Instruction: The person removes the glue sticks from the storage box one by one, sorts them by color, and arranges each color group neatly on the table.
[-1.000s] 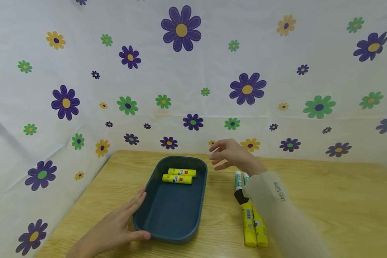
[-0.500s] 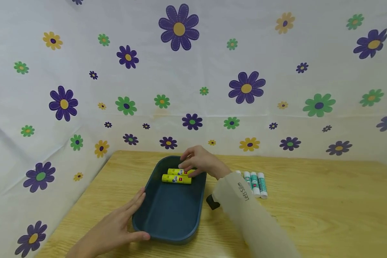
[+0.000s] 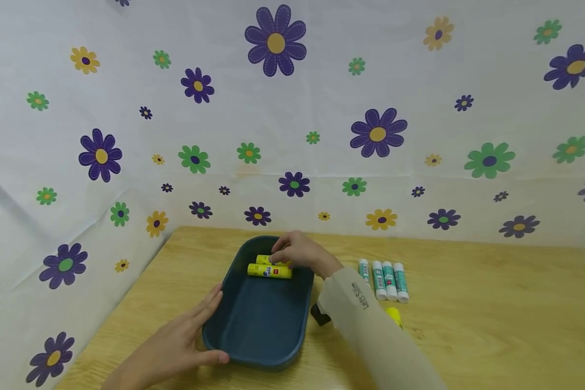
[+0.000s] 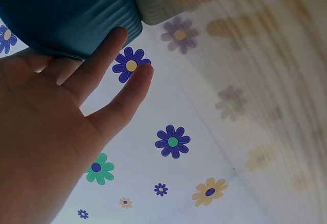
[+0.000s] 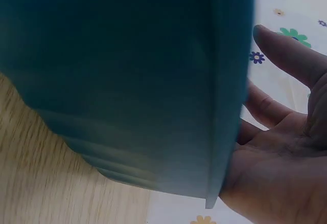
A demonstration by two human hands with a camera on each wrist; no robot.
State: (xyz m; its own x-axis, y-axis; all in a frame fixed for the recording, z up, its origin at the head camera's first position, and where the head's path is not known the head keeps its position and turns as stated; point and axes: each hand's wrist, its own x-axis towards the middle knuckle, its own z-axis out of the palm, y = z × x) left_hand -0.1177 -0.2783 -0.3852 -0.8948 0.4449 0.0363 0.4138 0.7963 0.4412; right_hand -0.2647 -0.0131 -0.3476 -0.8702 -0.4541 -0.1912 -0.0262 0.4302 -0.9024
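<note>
A dark blue rectangular bin (image 3: 260, 325) stands on the table with two yellow glue sticks lying side by side at its far end. My left hand (image 3: 175, 344) rests against the bin's near left corner, fingers along the side and thumb at the front; in the left wrist view its fingers (image 4: 97, 68) look straight and spread. Reaching over the right rim, my right hand (image 3: 302, 253) pinches the rear glue stick (image 3: 263, 259), covering its right part. The front glue stick (image 3: 269, 271) lies just before it. In the right wrist view the bin wall (image 5: 153, 91) hides most fingertips.
Right of the bin, several white-and-green glue sticks (image 3: 389, 281) lie in a row on the wooden table (image 3: 492, 314). A yellow end of another stick (image 3: 394, 315) peeks out beside my right sleeve (image 3: 370, 330). Flowered white cloth (image 3: 317, 157) hangs behind.
My right hand has moved left from above the table into the bin, then lower onto the rear glue stick. The left hand keeps its place at the bin.
</note>
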